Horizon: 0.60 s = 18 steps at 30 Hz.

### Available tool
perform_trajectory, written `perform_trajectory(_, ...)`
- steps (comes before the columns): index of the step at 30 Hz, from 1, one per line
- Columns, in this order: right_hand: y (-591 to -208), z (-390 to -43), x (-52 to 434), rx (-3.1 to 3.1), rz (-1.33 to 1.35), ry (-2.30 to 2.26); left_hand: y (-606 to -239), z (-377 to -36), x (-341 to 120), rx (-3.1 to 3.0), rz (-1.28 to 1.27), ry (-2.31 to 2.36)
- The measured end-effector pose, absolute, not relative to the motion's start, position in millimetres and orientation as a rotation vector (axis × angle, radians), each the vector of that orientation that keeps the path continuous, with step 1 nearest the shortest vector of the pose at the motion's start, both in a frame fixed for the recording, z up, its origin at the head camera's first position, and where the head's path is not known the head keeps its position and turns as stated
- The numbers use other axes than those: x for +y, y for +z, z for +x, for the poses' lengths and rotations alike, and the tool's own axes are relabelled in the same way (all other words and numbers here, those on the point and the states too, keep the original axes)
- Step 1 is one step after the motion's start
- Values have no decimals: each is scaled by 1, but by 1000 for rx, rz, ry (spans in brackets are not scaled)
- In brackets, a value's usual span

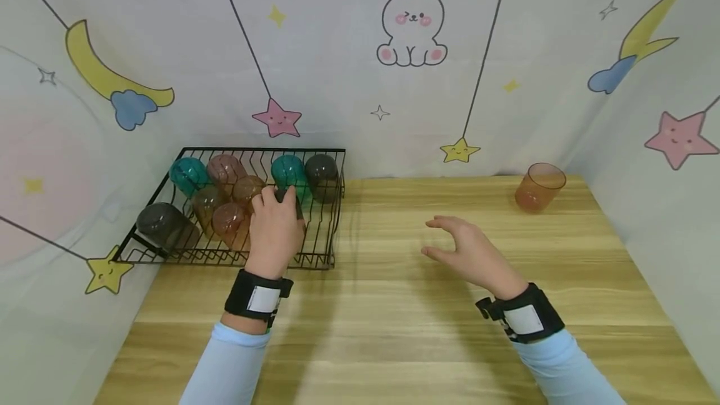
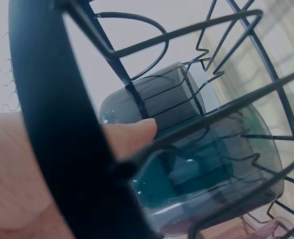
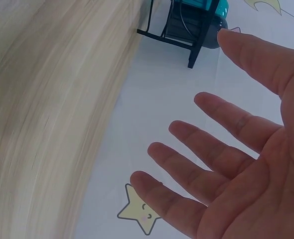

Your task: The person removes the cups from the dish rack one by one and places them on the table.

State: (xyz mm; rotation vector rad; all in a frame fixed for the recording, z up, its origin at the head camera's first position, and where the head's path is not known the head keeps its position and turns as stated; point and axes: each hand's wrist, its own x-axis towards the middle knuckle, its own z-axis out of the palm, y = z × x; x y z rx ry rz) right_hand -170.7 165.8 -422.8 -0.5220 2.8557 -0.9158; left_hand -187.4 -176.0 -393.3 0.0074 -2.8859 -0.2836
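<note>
Light wood-grain table [image 1: 394,305], enclosed on three sides by a pale cloth backdrop [image 1: 349,49] printed with a rabbit, stars, moons and clouds. Cloth meets the table at its far, left and right edges.

Black wire rack [image 1: 332,230] sits at the far left corner of the table, its long side running toward the left wall. Inside it: translucent tumblers lying tilted on the wires, in teal, brown, orange and smoky grey, packed close together. One teal cup [image 1: 288,172] and one dark grey cup [image 1: 322,170] lie at the far right end of the rack.

Left hand [image 1: 275,227] reaches into the near right part of the rack, fingers curled round a dark cup [image 1: 281,195] that is mostly hidden beneath them. Left wrist view: a fingertip lies against a dark translucent cup [image 2: 157,99] behind the wires.

Right hand [image 1: 469,252] hovers over mid-table, fingers spread and relaxed, holding nothing; the right wrist view confirms an open palm.

One orange tumbler [image 1: 539,187] stands upright alone at the far right corner, well apart from both hands. Bare table lies between the rack and this tumbler and along the whole near side.
</note>
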Motion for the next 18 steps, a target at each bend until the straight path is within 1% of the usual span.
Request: perform_trajectory(18,-421,-169,168,2859,-525,-928,-389,-173,-177,-2834,36,-266)
